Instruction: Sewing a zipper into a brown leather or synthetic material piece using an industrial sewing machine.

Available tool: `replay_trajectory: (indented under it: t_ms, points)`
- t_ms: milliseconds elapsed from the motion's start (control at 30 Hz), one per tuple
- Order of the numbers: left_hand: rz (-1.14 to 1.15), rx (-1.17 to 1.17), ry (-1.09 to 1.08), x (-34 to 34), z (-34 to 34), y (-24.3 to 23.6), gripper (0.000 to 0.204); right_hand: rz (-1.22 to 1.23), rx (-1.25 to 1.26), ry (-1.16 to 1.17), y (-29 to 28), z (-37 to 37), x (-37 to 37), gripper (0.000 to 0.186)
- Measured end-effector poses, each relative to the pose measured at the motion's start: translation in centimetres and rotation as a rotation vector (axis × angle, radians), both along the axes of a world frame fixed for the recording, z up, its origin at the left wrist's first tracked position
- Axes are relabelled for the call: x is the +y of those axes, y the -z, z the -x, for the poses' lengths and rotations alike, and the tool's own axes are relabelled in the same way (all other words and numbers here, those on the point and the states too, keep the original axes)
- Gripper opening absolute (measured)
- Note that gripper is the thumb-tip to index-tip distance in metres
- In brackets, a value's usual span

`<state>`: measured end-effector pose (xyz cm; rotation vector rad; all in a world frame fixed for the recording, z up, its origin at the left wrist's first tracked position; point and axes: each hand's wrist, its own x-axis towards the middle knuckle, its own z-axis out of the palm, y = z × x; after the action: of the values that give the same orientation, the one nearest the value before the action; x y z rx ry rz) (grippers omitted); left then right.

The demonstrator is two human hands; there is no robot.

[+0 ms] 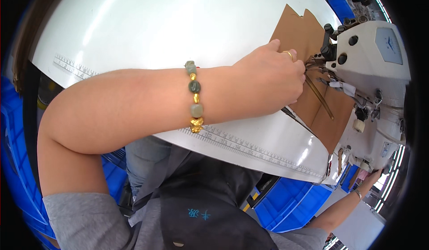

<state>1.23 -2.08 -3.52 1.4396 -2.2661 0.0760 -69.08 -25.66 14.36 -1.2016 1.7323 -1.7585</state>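
My left hand (277,73) reaches across from the left, palm down, with fingers curled together over a brown sheet of material (308,33). Its fingertips are beside the needle area of a white sewing machine (373,67). A thin brass-coloured rod (322,101) slants out from the fingertips over the sheet; whether they grip it is hidden. The sheet lies flat under the machine head, with notches at its far edge. My right hand (375,177) is at the far lower right, near the machine's right end. Its fingers are too small and covered to read.
A glossy white worktable (147,22) with a ruler scale (241,148) along its near edge spreads to the left. Blue crates (288,203) stand below the table, and a blue container (339,2) sits behind the machine. Cables and small machine parts crowd the right side.
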Motion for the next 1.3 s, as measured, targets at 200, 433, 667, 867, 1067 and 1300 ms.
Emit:
replay_trajectory:
  t_ms: [200, 433, 667, 867, 1067, 1300]
  points:
    - [-0.011, -0.003, -0.004, 0.1, -0.1, -0.1, 0.044, 0.029, -0.066, -0.008, 1.2, 0.2, 0.9, 0.065]
    - [-0.027, -0.059, -0.010, -0.1, 0.0, -0.3, 0.044, 0.059, -0.162, -0.088, 3.8, 0.4, 1.7, 0.068]
    - [-0.019, 0.042, 0.002, 0.0, -0.2, -0.2, 0.046, 0.343, -0.294, -0.208, 9.4, 1.7, 0.6, 0.063]
    - [0.028, 0.027, -0.041, 0.6, 0.4, -0.6, 0.045, 0.344, 0.315, 0.388, 8.3, -6.4, 6.4, 0.040]
    - [0.003, -0.002, -0.058, 0.8, 1.5, -1.7, 0.047, 0.609, 1.138, -0.558, 9.6, -30.4, 16.6, 0.019]
    - [0.005, 0.095, -0.047, 0.5, 0.2, -2.4, 0.040, 0.404, 1.155, -0.985, 12.5, -46.2, 15.9, 0.019]
